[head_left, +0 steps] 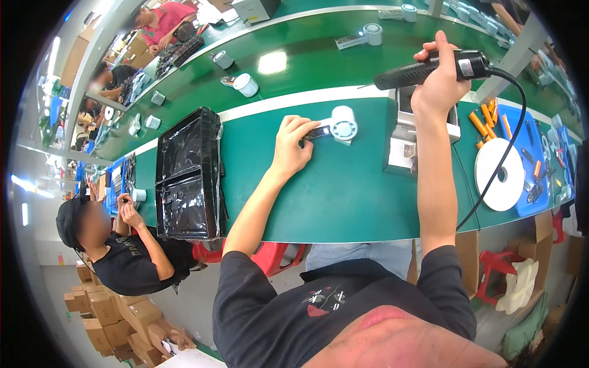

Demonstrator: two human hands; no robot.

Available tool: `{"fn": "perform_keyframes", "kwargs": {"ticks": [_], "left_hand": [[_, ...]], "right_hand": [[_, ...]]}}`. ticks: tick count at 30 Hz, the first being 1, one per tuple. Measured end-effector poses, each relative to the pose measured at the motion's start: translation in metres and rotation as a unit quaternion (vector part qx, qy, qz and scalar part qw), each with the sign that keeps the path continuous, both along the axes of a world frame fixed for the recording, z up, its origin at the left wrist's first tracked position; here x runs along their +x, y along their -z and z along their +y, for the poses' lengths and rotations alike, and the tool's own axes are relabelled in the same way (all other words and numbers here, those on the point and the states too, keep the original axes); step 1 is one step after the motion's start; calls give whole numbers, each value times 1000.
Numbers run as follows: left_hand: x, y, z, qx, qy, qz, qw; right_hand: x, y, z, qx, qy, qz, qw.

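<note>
My left hand (291,148) is closed around the handle end of a light grey-blue device with a round, drum-shaped head (344,124). A dark part shows along the handle beside my fingers, and the head points right, just above the green mat. Raised at the right, my right hand (437,89) grips a black electric screwdriver (405,75), index finger stretched upward. The screwdriver lies nearly level; its thin bit points left, apart from the device. A black cable runs from its rear end down past my forearm.
A black plastic-lined tray (188,175) sits left. Under my right forearm is a white-grey box-shaped unit (402,153). To the right are a white reel (500,175), orange-handled tools (481,124) and a blue tray (534,205). Similar devices (246,85) lie on the green belt; a co-worker (132,257) sits left.
</note>
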State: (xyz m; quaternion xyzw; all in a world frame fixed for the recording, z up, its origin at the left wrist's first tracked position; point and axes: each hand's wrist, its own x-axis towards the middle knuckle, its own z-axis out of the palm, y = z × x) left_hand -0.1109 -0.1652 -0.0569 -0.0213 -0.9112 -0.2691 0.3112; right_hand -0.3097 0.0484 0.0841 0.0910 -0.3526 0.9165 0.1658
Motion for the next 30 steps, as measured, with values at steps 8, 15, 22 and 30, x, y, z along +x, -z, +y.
{"fn": "perform_keyframes", "kwargs": {"ticks": [8,15,22,30], "left_hand": [[3,-2,6,9,3,-6,1000],[1,-13,0,41,20,-10,999],[-72,-25,-136,78,-361,0,929],[-123,-8,-178,204,-556,-155,791]], "right_hand": [[-7,5,3,19,10,-4,1000],[-1,2,1,9,7,2,1000],[3,-3,-1,4,-2,6,1000],[1,-1,2,-3,-13,-5,1000]]}}
